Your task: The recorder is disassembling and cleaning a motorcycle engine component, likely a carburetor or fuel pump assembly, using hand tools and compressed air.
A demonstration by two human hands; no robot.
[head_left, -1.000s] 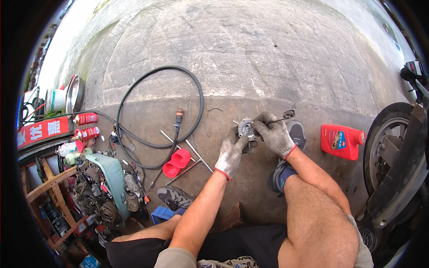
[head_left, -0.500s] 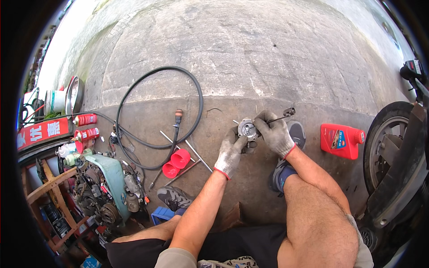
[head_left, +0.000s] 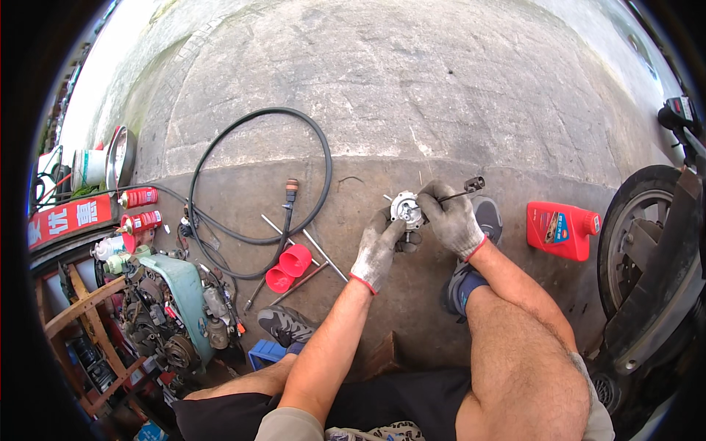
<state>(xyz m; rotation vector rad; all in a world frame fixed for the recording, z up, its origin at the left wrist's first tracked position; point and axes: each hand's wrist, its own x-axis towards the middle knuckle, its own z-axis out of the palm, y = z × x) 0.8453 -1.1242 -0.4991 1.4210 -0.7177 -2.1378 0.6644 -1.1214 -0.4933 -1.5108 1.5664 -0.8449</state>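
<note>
Both my hands wear grey-white knitted work gloves with red cuffs. My left hand [head_left: 382,250] is closed round a round silver cast-metal part [head_left: 407,210], holding it from below and the left, its recessed face turned up. My right hand [head_left: 450,223] is closed at the part's right edge, fingertips against it. Out of that hand, to the upper right, sticks a thin dark stem with a dark block-like end [head_left: 475,184]; whether it is a tool or a lead joined to the part I cannot tell. The right fingertips hide part of the metal face.
A black hose [head_left: 328,162] lies coiled at left, near metal rods and two red cups [head_left: 296,260]. Further left are red spray cans [head_left: 138,197] and an engine [head_left: 158,316]. A red oil jug [head_left: 560,231] stands at right by a wheel [head_left: 625,242].
The metal part has tilted slightly, its face now showing brighter, and my left fingers have shifted a little on it. My right hand stays nearly in place.
</note>
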